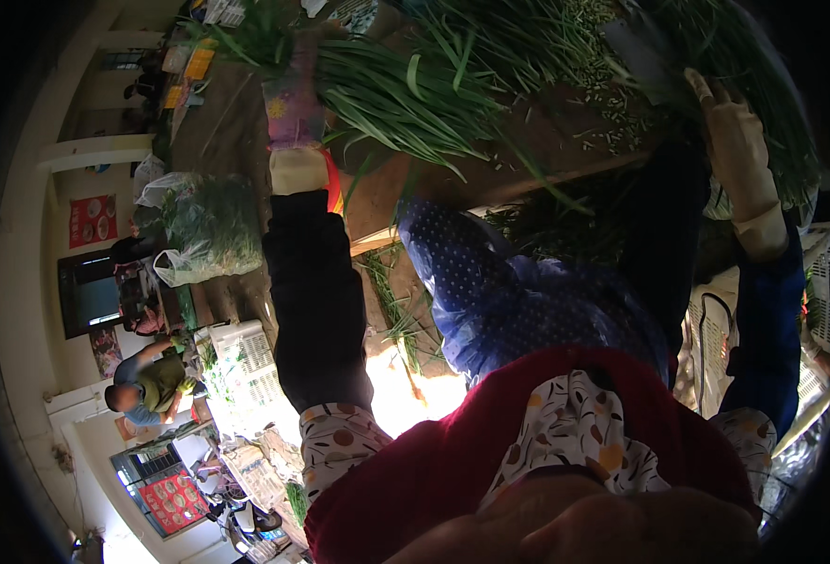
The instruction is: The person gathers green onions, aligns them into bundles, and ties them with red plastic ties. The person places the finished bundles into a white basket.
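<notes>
My left hand [294, 106], in a purple patterned glove over a cream cuff, grips a bunch of long green garlic chives [401, 95]. Leaves stick out on both sides of the fist, and the longer ends trail right over the wooden work surface [556, 127]. At the right, my right hand [734, 137] wears a cream glove and is closed around a broad-bladed knife [640, 60]; its handle is hidden in shadow. Short cut chive pieces [609, 120] lie scattered left of the knife. More long chives [528, 35] are spread farther back.
A clear plastic bag of greens [210, 229] stands at the left. Beyond it a person [150, 384] works beside white plastic crates [249, 359]. Loose leaves [394, 303] lie below the table edge. Another bagged heap of greens [774, 106] borders my right hand.
</notes>
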A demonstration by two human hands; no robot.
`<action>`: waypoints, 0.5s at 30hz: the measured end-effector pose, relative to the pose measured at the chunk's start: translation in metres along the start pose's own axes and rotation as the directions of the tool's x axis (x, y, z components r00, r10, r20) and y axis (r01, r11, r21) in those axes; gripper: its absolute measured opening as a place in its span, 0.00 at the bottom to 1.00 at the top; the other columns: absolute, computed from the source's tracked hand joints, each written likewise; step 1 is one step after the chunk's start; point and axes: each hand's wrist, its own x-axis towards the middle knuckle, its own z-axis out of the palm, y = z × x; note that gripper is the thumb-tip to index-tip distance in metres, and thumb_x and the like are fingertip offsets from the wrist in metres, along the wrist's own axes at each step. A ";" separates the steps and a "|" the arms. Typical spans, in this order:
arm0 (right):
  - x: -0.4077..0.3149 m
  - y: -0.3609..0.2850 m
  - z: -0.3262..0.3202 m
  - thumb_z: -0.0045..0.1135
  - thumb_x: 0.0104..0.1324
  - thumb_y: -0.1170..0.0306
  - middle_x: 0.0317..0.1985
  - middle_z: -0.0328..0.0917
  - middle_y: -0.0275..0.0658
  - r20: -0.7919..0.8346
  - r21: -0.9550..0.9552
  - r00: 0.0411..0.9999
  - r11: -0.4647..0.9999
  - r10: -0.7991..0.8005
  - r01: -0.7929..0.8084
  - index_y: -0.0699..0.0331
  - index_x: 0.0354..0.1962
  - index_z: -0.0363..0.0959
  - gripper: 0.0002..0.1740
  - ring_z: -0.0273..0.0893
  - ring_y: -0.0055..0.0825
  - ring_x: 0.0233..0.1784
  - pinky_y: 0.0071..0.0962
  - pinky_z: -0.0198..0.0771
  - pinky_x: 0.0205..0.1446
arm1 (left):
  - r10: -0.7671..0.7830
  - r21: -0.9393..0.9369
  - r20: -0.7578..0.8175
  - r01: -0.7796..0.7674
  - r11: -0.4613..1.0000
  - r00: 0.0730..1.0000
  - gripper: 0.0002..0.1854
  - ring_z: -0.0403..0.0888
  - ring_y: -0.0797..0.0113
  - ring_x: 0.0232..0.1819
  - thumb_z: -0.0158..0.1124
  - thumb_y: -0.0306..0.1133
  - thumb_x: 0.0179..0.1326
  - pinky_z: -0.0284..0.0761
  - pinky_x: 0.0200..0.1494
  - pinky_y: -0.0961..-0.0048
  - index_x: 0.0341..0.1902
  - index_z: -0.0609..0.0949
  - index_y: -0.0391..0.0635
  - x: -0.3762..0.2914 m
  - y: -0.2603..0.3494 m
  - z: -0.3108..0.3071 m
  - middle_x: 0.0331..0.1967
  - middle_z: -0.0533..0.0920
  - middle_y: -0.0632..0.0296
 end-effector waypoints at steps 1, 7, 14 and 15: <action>0.003 -0.002 0.011 0.60 0.63 0.78 0.45 0.83 0.45 -0.140 -0.160 0.990 0.987 -0.010 -0.013 0.54 0.69 0.67 0.35 0.81 0.39 0.33 0.37 0.81 0.33 | -0.028 -0.106 0.041 0.032 0.994 0.999 0.20 0.82 0.66 0.51 0.53 0.41 0.76 0.76 0.54 0.70 0.62 0.78 0.42 -0.004 0.009 -0.004 0.51 0.85 0.58; 0.035 -0.119 0.118 0.62 0.62 0.70 0.62 0.76 0.36 -0.054 0.438 0.893 0.793 -0.447 0.423 0.54 0.67 0.68 0.33 0.74 0.35 0.65 0.34 0.70 0.70 | 0.325 0.494 0.068 -0.315 0.811 0.943 0.21 0.80 0.68 0.56 0.49 0.40 0.77 0.74 0.60 0.69 0.64 0.77 0.41 -0.060 0.042 0.004 0.54 0.83 0.59; -0.022 -0.218 0.123 0.67 0.68 0.66 0.48 0.83 0.37 0.234 0.591 0.729 -0.502 -0.643 -0.632 0.64 0.56 0.77 0.22 0.79 0.21 0.46 0.21 0.73 0.49 | -0.265 -0.543 -0.146 0.147 0.827 0.953 0.22 0.78 0.65 0.58 0.53 0.32 0.73 0.74 0.62 0.68 0.69 0.72 0.43 -0.113 0.039 -0.034 0.57 0.80 0.56; -0.029 -0.214 0.114 0.67 0.67 0.67 0.47 0.83 0.36 0.308 0.662 0.689 -0.373 -0.656 -0.650 0.65 0.55 0.77 0.21 0.79 0.20 0.45 0.19 0.72 0.47 | -0.324 -0.507 -0.219 0.176 0.844 0.920 0.21 0.79 0.66 0.56 0.51 0.38 0.75 0.75 0.61 0.67 0.66 0.74 0.43 -0.130 0.037 -0.036 0.56 0.81 0.57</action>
